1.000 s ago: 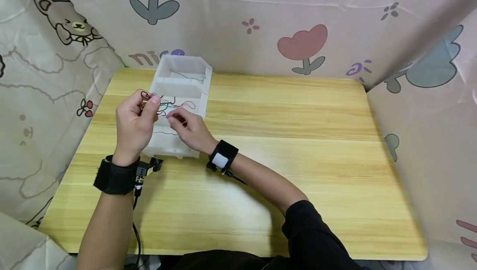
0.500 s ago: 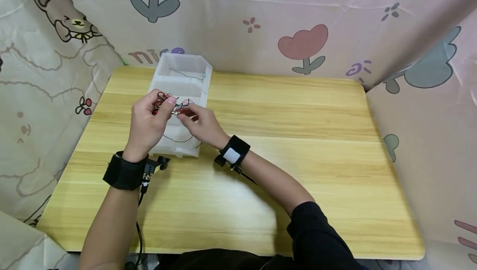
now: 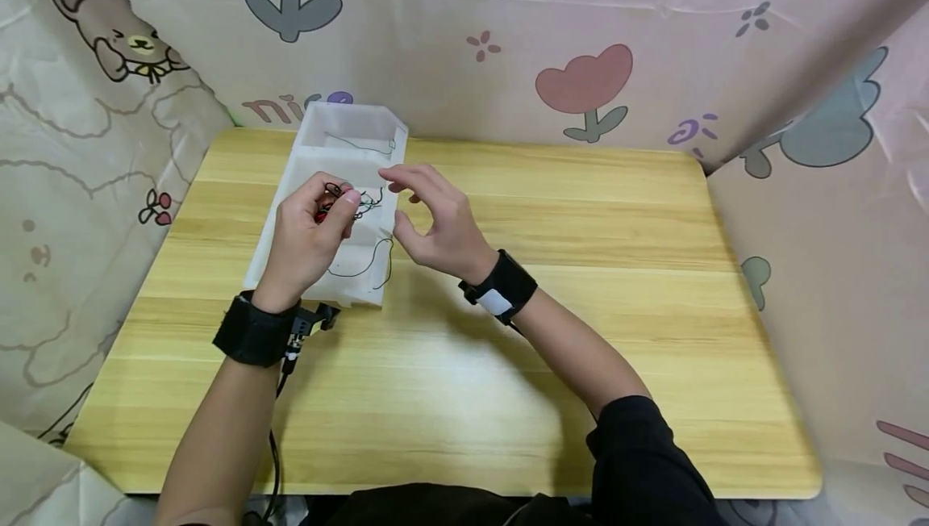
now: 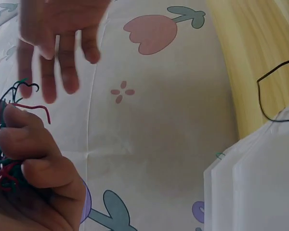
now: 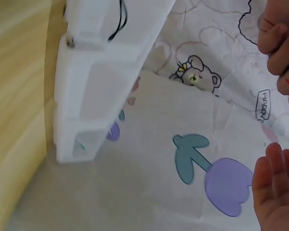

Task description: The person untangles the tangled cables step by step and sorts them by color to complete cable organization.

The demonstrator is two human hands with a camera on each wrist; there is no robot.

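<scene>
My left hand [image 3: 308, 227] grips a tangled bundle of thin wires [image 3: 370, 202], red, black and green, above the middle of a white divided box [image 3: 341, 164]. Loose ends stick out past the thumb and fingertips; in the left wrist view the curled fingers [image 4: 43, 161] press the bundle against the palm. To the right of it, my right hand [image 3: 439, 223] is raised near the box's right side, fingers spread and thumb apart, holding nothing. A black wire [image 3: 353, 275] lies in the near compartment and loops over the right wall. A thin green wire [image 3: 357, 144] lies in the far compartment.
The box stands on the left part of a wooden table [image 3: 581, 332], close to the back edge. A printed cloth [image 3: 443, 98] hangs behind and at both sides. A black cable [image 3: 274, 461] runs down from the left wrist camera.
My left hand has moved right with the wire bundle. My right hand has come away from the wires, up and right, and its fingers have spread. The black wire now hangs over the box's right wall.
</scene>
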